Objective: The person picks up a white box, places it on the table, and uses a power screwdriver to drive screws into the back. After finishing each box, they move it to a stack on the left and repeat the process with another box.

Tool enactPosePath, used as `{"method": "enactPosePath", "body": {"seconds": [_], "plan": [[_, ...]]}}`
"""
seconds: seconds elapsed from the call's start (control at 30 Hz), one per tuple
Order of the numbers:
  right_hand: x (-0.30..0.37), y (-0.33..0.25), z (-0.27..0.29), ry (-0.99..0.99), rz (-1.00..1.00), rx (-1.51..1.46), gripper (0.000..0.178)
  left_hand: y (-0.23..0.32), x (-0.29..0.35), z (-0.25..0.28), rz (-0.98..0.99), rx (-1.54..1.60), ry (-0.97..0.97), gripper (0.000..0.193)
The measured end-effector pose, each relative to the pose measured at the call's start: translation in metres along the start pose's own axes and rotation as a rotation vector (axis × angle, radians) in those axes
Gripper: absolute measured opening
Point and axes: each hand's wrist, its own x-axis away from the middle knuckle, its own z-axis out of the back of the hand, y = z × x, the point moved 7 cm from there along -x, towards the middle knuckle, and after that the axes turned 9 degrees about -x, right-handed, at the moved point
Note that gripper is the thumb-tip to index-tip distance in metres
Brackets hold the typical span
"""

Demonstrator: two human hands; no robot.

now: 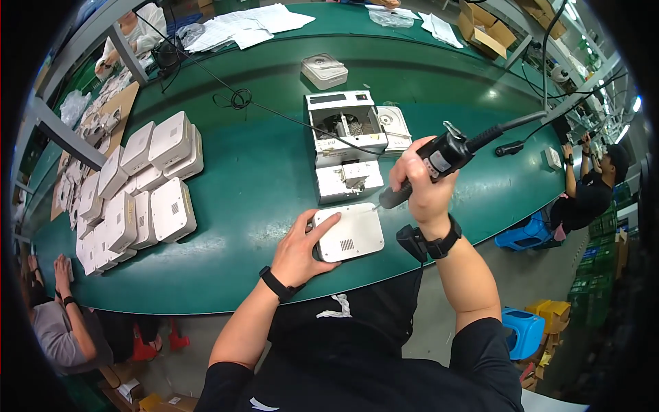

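Observation:
A white, round-cornered plastic case [360, 233] lies flat at the near edge of the green table, with a small slotted vent and corner holes facing up. My left hand [296, 248] grips its left side, thumb across the top and fingers along the edge. Wrapped round a black corded electric screwdriver [447, 155] is my right hand [427, 191]. The screwdriver slants down to the left, its bit at the case's upper right corner; I cannot tell whether it touches a screw. Just beyond the case stands a white screw feeder [343, 127] with small metal screws inside.
Several white cases [171, 209] are piled at the left. An opened case half [393, 129] sits beside the feeder, and another case [324, 71] lies farther back. A thin black cable [274, 118] crosses over the table. Co-workers sit at both ends, one in black [592, 189] at the right.

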Motion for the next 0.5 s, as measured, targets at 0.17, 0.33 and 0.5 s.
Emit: {"method": "enactPosePath", "body": {"seconds": [0.17, 0.33, 0.5], "plan": [[0.0011, 0.0098, 0.0102, 0.045, -0.017, -0.088, 0.010, -0.0012, -0.0008, -0.0018, -0.005, 0.011, 0.013, 0.088], [0.0061, 0.0116, 0.0083, 0.031, 0.005, -0.056, 0.011, 0.0001, -0.0027, -0.0017, 0.002, 0.000, 0.024, 0.087], [0.0025, 0.0089, 0.0043, 0.032, -0.025, -0.050, 0.012, 0.0032, -0.0020, 0.0014, 0.007, 0.017, 0.018, 0.085]]}}
